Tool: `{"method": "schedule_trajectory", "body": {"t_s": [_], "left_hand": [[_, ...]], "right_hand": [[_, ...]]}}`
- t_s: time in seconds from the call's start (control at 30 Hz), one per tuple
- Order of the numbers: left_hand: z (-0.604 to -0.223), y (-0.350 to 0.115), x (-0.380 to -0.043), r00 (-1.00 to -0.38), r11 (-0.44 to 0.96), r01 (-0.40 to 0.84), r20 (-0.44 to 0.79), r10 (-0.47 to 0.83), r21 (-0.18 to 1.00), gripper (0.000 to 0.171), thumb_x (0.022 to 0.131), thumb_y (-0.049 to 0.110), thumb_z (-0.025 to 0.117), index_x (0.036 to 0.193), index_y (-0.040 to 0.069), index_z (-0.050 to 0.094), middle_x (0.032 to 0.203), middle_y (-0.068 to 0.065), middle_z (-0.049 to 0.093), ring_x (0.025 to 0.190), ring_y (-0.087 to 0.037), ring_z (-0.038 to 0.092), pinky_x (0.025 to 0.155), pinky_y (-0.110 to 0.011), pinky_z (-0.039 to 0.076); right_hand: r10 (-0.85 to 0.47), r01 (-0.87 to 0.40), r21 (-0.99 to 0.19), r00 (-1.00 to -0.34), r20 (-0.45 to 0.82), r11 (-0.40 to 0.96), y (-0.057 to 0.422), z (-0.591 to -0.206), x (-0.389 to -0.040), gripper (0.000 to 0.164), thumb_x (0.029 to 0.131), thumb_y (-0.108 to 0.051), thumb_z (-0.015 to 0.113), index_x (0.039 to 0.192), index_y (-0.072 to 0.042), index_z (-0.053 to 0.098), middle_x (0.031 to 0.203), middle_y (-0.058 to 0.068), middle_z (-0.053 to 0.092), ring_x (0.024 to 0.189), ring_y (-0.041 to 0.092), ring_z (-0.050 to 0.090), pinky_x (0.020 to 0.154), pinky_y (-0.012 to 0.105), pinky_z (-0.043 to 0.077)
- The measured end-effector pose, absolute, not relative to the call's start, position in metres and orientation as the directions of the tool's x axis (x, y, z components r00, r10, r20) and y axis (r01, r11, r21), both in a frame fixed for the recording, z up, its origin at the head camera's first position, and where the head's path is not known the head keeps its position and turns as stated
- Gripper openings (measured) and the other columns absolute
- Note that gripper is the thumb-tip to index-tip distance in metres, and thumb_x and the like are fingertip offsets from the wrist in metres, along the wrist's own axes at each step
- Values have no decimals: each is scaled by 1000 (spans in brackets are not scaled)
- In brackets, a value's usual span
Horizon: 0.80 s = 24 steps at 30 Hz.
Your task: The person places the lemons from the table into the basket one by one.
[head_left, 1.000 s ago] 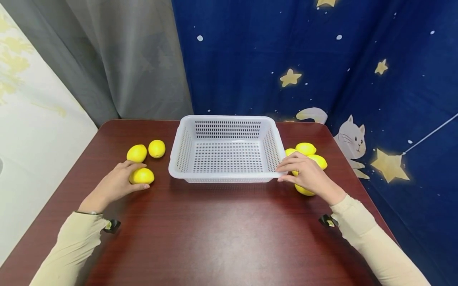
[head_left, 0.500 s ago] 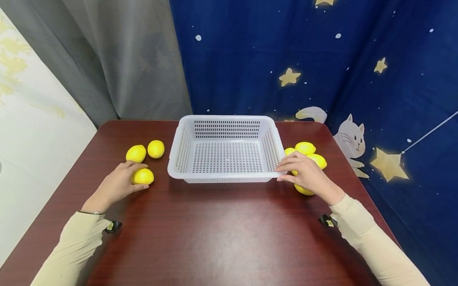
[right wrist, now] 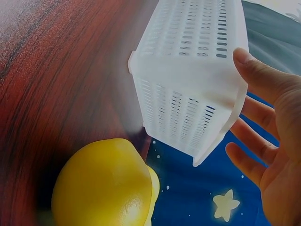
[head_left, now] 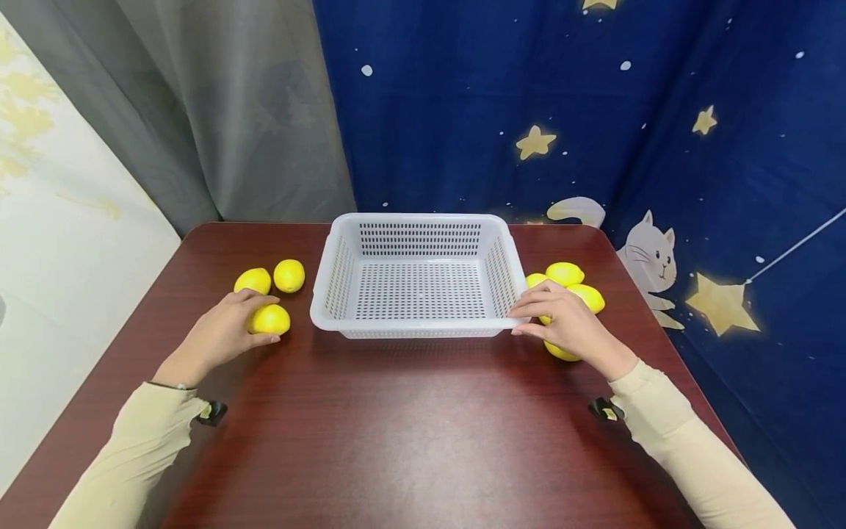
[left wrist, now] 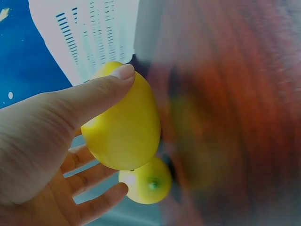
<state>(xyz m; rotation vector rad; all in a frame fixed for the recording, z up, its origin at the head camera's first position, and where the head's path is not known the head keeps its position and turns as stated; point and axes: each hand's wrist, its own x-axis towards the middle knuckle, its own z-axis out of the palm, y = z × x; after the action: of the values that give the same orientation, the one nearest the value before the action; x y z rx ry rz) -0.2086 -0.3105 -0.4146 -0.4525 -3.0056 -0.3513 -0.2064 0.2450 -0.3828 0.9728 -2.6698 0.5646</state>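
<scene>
Left hand [head_left: 219, 332] holds lemon [head_left: 272, 319]; right hand [head_left: 570, 320] pinches basket [head_left: 410, 324].

A curtained indoor corner, homelike in look — a blue curtain [head_left: 449, 95] printed with stars [head_left: 535, 142] and a cat [head_left: 649, 253]; a grey curtain [head_left: 264, 132] beside it; a wood-grain tabletop [head_left: 410, 426] before them.

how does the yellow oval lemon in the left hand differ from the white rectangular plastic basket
The yellow oval lemon is small and rounded; the white rectangular plastic basket is much larger and boxy. The lemon's surface is unbroken, while the basket's walls and floor are slotted. Each is held, the lemon by the left hand, the basket by the right hand at one corner.
</scene>
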Motion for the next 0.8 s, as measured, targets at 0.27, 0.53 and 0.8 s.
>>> {"method": "schedule_trajectory", "body": {"t_s": [0.27,0.53,0.8], "left_hand": [[-390,-302,-217,-924,913,370,169,343,169,66,73,30,87,129,6,61,127,-22,57,113,-41,52,90,-60,50],[-362,-293,-230,-905,907,403,202,375,121,66,72,28,87,128,4,62,122,-19,60,109,-38,55,88,-56,51],[-335,-280,-242,-880,889,446,232,415,104,66,74,26,85,130,2,59,123,-21,61,112,-39,54,95,-56,47]], "right_hand": [[-556,-652,-259,-750,359,712,246,-381,-205,36,73,-31,86,106,-21,78,107,-4,76,106,16,59,87,38,50],[-547,-646,-249,-753,367,722,245,-383,-203,36,74,-33,85,107,-21,78,107,-4,77,110,18,63,93,43,53],[-550,-655,-230,-740,386,720,245,-385,-202,36,74,-32,85,107,-21,78,105,-4,77,110,19,65,95,44,53]]}}
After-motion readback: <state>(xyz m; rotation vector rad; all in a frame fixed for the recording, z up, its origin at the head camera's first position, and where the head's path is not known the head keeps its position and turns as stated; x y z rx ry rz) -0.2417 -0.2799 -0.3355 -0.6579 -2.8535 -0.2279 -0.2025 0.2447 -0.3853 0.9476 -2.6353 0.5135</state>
